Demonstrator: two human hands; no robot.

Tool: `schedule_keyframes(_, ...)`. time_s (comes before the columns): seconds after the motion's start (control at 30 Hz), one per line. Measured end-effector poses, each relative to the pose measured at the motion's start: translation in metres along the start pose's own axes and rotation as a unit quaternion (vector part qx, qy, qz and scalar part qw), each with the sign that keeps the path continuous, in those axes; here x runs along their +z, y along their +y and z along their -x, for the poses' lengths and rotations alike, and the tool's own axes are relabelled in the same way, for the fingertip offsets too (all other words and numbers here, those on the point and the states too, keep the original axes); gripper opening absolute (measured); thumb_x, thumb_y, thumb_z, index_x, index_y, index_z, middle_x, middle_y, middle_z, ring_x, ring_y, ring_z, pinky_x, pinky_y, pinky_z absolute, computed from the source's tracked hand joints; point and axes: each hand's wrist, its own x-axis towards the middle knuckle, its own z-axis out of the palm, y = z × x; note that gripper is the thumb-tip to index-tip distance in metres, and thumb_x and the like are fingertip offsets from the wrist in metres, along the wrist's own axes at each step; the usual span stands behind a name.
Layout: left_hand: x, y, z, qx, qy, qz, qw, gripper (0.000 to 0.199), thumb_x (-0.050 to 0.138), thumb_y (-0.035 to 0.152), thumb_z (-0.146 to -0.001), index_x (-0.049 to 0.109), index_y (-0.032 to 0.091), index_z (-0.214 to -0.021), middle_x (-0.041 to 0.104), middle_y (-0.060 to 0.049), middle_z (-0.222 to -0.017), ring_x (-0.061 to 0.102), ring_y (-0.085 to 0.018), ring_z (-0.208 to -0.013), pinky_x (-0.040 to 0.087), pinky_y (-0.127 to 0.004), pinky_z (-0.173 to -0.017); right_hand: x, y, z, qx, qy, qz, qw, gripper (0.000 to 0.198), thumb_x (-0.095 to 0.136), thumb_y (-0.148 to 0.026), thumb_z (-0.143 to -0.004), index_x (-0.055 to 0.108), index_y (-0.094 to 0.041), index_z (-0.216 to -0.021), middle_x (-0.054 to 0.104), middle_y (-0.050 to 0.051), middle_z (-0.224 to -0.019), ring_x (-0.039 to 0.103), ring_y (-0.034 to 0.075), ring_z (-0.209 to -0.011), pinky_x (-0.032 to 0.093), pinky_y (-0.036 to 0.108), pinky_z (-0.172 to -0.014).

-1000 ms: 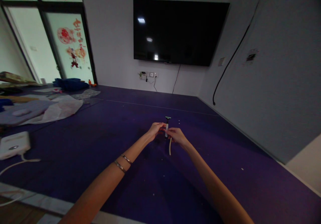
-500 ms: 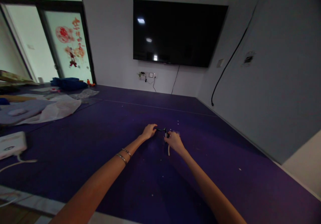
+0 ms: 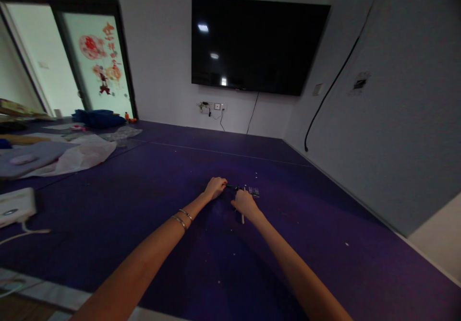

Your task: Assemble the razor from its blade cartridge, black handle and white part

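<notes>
The left hand [image 3: 216, 187] pinches a slim dark rod-like piece [image 3: 231, 186], likely steadying it; the right hand [image 3: 245, 204] hides its fingertips, grip unclear.

The head camera looks forward and down across the purple surface [image 3: 216, 244].

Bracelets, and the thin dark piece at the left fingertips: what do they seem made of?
The bracelets look like polished metal, silver-toned, catching pale glints. The thin dark piece could be plastic or metal; it is too small and dim to settle, finish included.
</notes>
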Motion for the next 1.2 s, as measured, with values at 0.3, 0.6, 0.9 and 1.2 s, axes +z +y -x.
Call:
schedule_keyframes(0.3,-0.002,-0.003,-0.001,0.0,0.065,0.011,0.998,0.021,0.052,0.015,-0.075,0.07,0.018,-0.086,0.068,-0.008,-0.088,0.057,-0.02,-0.09,0.039,-0.029,-0.085,-0.003,0.002,-0.002,-0.008,0.005,-0.008,1.0,0.024,0.056,-0.022,-0.07,0.065,-0.008,-0.089,0.067,0.021,-0.089,0.064,0.028,-0.085,0.046,0.029,-0.067)
schedule_keyframes(0.6,-0.014,0.011,-0.015,-0.045,0.094,0.158,0.982,0.019,0.055,0.017,-0.072,0.072,0.015,-0.08,0.07,-0.007,-0.079,0.061,-0.018,-0.074,0.043,-0.027,-0.07,-0.04,0.038,-0.015,-0.051,0.1,-0.124,0.986,0.034,0.049,-0.021,-0.077,0.063,-0.015,-0.107,0.068,0.009,-0.086,0.063,0.018,-0.079,0.044,0.024,-0.069)
schedule_keyframes(0.9,-0.017,0.038,-0.012,0.017,-0.034,0.228,0.973,0.019,0.055,0.019,-0.069,0.071,0.012,-0.076,0.069,-0.007,-0.073,0.061,-0.017,-0.069,0.044,-0.026,-0.066,-0.041,0.055,-0.016,-0.139,0.134,-0.249,0.949,0.033,0.05,-0.023,-0.076,0.064,-0.014,-0.105,0.066,0.007,-0.088,0.058,0.012,-0.065,0.048,0.022,-0.055)
schedule_keyframes(1.2,-0.011,0.053,-0.009,0.026,-0.079,0.203,0.976,0.022,0.051,0.015,-0.069,0.07,0.01,-0.08,0.069,-0.005,-0.077,0.061,-0.014,-0.072,0.046,-0.025,-0.07,-0.035,0.065,-0.015,-0.082,0.074,-0.375,0.921,0.023,0.059,-0.026,-0.069,0.07,-0.011,-0.082,0.065,0.003,-0.067,0.052,0.008,-0.044,0.046,0.019,-0.036)
